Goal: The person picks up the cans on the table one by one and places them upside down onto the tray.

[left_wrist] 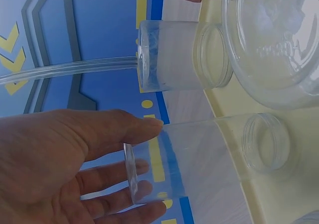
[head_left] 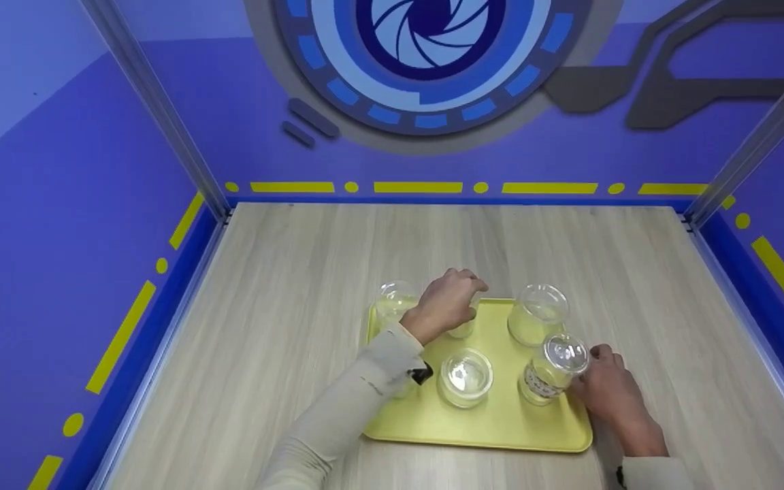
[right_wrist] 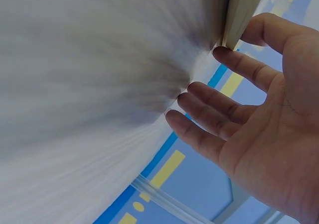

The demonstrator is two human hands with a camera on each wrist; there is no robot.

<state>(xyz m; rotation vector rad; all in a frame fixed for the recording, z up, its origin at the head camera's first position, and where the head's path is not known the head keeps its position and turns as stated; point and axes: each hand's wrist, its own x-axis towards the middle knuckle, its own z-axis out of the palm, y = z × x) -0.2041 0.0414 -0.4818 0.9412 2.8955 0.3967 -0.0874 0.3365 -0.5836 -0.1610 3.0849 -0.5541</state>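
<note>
My left hand (head_left: 448,303) holds a clear plastic jar (left_wrist: 199,154), thumb on one side and fingers on the other. The jar stands upside down, its threaded mouth against the yellow tray (head_left: 501,435). At the tray's right edge is my right hand (head_left: 610,388); in the right wrist view its thumb and forefinger pinch the rim (right_wrist: 244,10). Close to that hand, a clear jar with a patterned label (head_left: 543,382) stands on the tray. More clear jars are a wide one (head_left: 538,320) at back right, one (head_left: 467,379) at front middle and one (head_left: 392,303) at back left.
The tray lies on a pale wood-grain table (head_left: 297,272). Blue printed walls (head_left: 181,122) with metal corner posts (head_left: 160,116) enclose the table at the back and sides. My left sleeve (head_left: 344,408) covers the tray's front left part.
</note>
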